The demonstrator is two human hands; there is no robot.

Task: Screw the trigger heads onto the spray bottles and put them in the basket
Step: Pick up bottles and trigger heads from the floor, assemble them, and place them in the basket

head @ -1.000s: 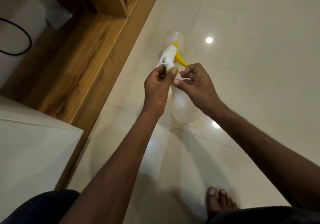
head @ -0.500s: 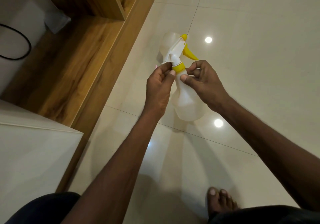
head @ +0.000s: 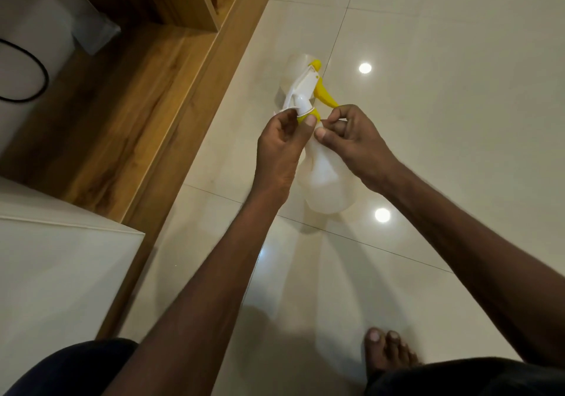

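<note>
I hold a translucent white spray bottle [head: 328,181] in the air above the floor, its base toward me. A white trigger head [head: 302,90] with a yellow lever, nozzle and collar sits on its neck. My left hand [head: 282,148] pinches the yellow collar between thumb and fingers. Just below the collar, my right hand [head: 351,139] grips the bottle's neck. Behind the trigger head a second clear bottle [head: 295,62] lies on the floor, mostly hidden. No basket is in view.
A wooden shelf unit [head: 146,90] runs along the left, with a white appliance and black cable [head: 33,68] on it. A white cabinet top [head: 61,261] is at lower left. My bare foot [head: 388,349] rests on the glossy tiled floor [head: 443,90].
The trigger head has turned on the neck, its lever swinging from pointing toward the right hand outward. My left fingers have shifted round the collar. The bottle stays in about the same place.
</note>
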